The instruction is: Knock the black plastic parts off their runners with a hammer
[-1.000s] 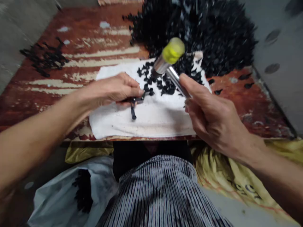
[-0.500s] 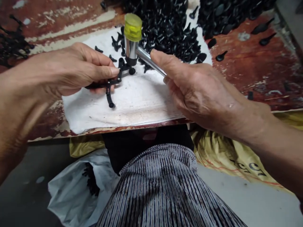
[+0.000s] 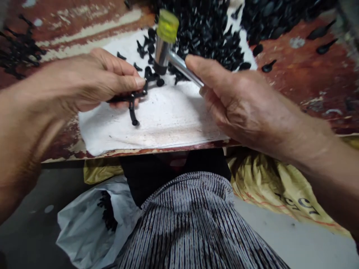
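My left hand (image 3: 112, 80) is closed on a branched black plastic part (image 3: 133, 108), pinching it between thumb and fingers over the white cloth (image 3: 168, 112). One curved arm of the part points down towards me; its left end is hidden under the hand. In my right hand (image 3: 235, 97) is a mallet (image 3: 162, 52), gripped by its metal handle. The mallet's yellow face points up and its dark face down, just above the far end of the black part. Whether the dark face touches the part, I cannot tell. Small black pieces (image 3: 141, 48) lie close beyond.
A large heap of small black pieces (image 3: 202, 30) covers the back of the worn red table (image 3: 294, 74). More branched black parts (image 3: 22, 48) lie at the far left. Below the table edge are a white plastic bag (image 3: 81, 224) holding black parts and a yellow sack (image 3: 269, 179).
The mallet head has tilted a little, its yellow top leaning right. Both hands and the table appear shifted slightly right in view. Each hand keeps its hold.
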{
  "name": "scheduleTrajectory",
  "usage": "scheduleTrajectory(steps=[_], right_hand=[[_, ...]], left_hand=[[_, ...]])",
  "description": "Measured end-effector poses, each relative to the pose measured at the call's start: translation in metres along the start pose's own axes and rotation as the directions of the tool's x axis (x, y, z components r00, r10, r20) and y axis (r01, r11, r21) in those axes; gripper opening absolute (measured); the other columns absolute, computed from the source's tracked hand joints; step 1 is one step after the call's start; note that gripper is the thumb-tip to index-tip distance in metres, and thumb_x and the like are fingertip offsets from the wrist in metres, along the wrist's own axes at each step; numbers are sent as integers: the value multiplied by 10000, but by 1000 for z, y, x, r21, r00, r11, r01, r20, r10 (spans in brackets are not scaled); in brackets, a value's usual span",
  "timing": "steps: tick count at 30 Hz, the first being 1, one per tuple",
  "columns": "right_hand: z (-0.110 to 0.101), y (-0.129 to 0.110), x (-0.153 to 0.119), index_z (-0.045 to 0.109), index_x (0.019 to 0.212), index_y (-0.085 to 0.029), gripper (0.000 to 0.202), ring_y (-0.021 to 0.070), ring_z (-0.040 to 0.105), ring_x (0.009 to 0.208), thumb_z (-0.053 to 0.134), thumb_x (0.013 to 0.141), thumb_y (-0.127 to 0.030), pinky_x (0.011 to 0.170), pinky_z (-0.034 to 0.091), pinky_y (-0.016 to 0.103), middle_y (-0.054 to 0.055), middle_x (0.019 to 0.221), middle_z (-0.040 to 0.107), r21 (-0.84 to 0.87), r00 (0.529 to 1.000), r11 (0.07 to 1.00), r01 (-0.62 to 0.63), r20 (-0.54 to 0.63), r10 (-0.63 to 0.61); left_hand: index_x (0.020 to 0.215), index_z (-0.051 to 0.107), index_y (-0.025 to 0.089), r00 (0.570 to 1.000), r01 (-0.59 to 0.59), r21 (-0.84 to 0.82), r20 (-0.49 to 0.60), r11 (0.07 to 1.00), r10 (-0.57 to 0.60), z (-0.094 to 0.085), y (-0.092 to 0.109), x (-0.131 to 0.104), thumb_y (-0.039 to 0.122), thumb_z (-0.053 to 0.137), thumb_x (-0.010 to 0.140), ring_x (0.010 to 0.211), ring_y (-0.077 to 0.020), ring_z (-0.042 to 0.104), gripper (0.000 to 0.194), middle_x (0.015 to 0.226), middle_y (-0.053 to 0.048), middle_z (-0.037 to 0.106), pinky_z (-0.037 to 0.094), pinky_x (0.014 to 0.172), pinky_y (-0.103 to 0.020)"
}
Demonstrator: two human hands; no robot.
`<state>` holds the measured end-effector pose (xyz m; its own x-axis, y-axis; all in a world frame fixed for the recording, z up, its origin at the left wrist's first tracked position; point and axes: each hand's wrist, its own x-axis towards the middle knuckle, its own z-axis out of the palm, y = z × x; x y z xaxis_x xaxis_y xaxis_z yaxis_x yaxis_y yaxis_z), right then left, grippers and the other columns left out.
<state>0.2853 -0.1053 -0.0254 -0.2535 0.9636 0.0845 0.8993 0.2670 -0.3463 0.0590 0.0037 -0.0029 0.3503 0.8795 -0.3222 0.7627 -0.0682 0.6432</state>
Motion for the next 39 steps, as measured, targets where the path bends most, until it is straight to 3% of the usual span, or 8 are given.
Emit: scheduleTrajectory(steps=[5,10,15,21,28,34,37,39], right_hand=[[8,7,-3,439,1481,-54,622,211,654,589,384,865,-122,574,550,327,80,729,716,43,981,987,157,-124,-151],[4,7,-2,512,1433,-74,570,220,732,721,384,877,-87,671,599,348,130,913,778,153,971,968,198,-166,-172],[0,-8,-13,389,1538,-221,631,228,719,1042,418,927,-66,888,594,377,123,1268,705,221,899,923,314,-383,-214],[4,-2,-13,443,1508,-177,634,262,754,900,419,889,-39,768,630,424,159,1123,748,132,972,972,194,-158,-172],[-9,-14,4,376,1538,-168,607,208,719,973,395,942,-58,870,597,371,159,1164,720,204,882,915,349,-402,-247],[-3,-3,23,473,1480,-140,629,260,744,867,406,862,-45,773,628,435,142,1026,759,104,970,969,223,-118,-211],[-7,-4,21,475,1477,-195,561,226,731,889,402,929,-100,795,622,409,110,1089,746,221,951,948,227,-258,-168],[-10,-8,16,479,1472,-224,530,193,701,748,423,951,-141,691,622,362,68,949,733,327,942,925,196,-324,-85]], left_hand=[[576,576,118,990,49,-108,138,993,-34,0,6,-5,138,578,887,329,-12,337,312,387,56,454,220,384,-164],[535,543,147,986,10,-97,166,995,6,-3,8,-6,130,552,850,337,-46,328,316,377,47,444,216,376,-185],[542,521,162,975,-40,-91,214,995,59,-5,-2,-2,183,534,838,374,-62,342,298,412,42,447,233,398,-198],[531,487,173,971,-114,-58,205,992,123,-8,-10,7,261,570,797,419,-71,326,292,463,45,433,215,427,-220],[535,440,193,929,-133,-119,330,984,165,-18,-12,16,366,610,780,413,-70,292,345,452,57,381,204,421,-222],[560,509,178,908,-140,-90,385,986,164,-24,-14,23,399,634,771,406,-71,314,330,462,48,411,219,410,-220],[575,522,180,908,-112,-101,393,989,143,-24,-18,25,402,650,773,395,-72,327,324,459,44,430,226,403,-217],[581,537,178,906,-98,-109,402,989,134,-25,-21,26,407,648,787,394,-72,332,328,458,37,450,237,401,-212]])
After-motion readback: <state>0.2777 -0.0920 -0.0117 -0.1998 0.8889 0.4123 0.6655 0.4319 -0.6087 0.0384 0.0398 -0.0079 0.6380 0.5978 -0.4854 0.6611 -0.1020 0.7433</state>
